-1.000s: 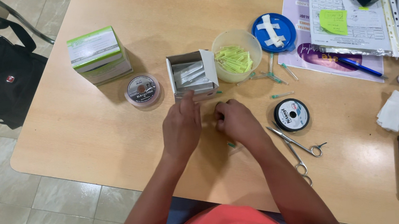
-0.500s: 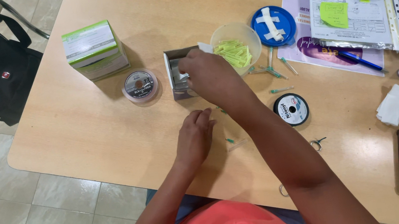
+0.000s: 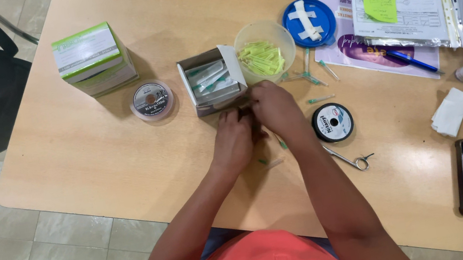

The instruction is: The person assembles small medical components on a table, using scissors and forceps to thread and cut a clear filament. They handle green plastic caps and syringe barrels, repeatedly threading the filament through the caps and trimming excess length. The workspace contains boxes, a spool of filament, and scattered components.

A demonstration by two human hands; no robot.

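In the head view, the right hand (image 3: 273, 106) had drawn back from the small open box (image 3: 212, 81), where it reached half a second earlier, and met the left hand (image 3: 235, 139) just below that box on the wooden surface (image 3: 93, 158). Both hands were curled together, fingers bent; what they pinched could not be told. The clear cup of green caps (image 3: 264, 50) stood just beside the box, the black spool (image 3: 332, 122) near the right hand.

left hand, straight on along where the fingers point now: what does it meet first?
The left hand points up-table toward the open small box of wrapped pieces. Its fingertips sit right at the box's near wall, so that comes first, probably; the right hand crowds in beside it and contact is hard to judge.
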